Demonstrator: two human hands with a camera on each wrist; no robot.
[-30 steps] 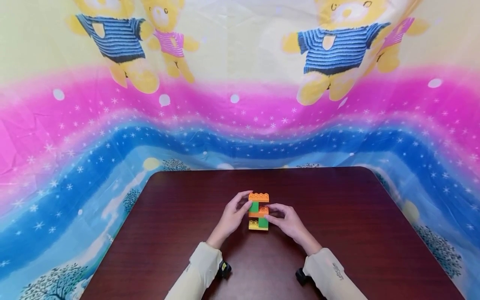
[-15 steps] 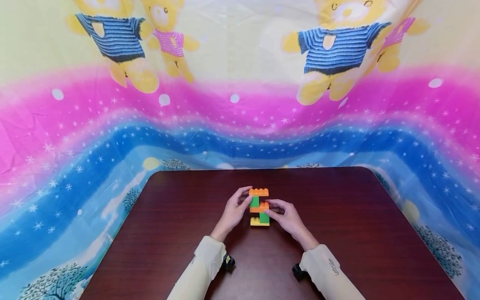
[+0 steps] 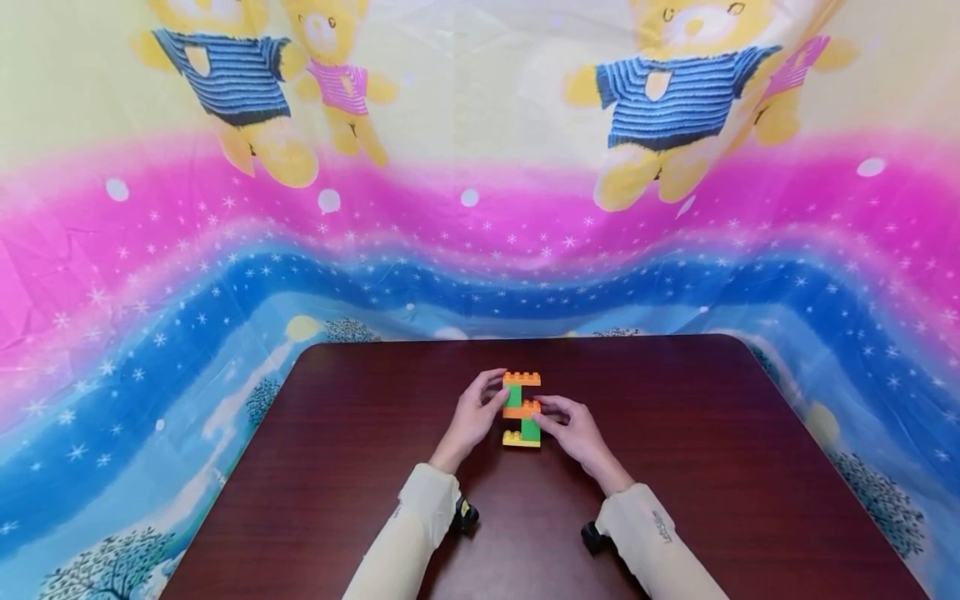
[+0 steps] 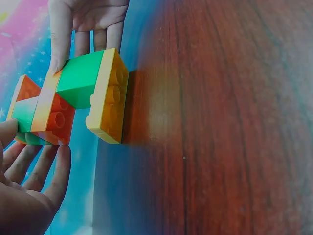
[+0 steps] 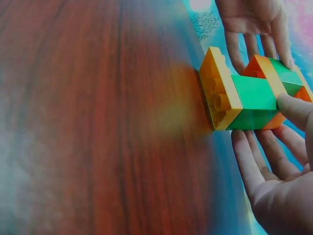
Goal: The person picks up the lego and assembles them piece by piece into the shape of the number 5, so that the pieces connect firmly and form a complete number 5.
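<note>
A stack of toy building bricks [image 3: 531, 428] stands upright between both hands in the head view. From the top it goes orange, green, orange, green, then a yellow base brick [image 4: 110, 98]; the green bricks sit at opposite ends. My left hand [image 3: 472, 412] pinches the upper part by the upper green brick [image 4: 24, 112], thumb in front and fingers behind. With thumb and fingers, my right hand [image 3: 576, 432] grips around the middle orange brick [image 5: 270, 77] and lower green brick [image 5: 255, 93]. Hollow tubes under the yellow brick show in both wrist views, so the stack is held off the table.
The dark red-brown wooden table [image 3: 337, 483] spreads out on all sides of the hands. Behind it hangs a printed cloth [image 3: 465, 233] with bears and snowflakes. Black wrist devices [image 3: 467, 515] sit at both cuffs.
Both hands have moved the stack away from the person and slightly right, upward in the head view. The grips look the same, and the bricks remain joined.
</note>
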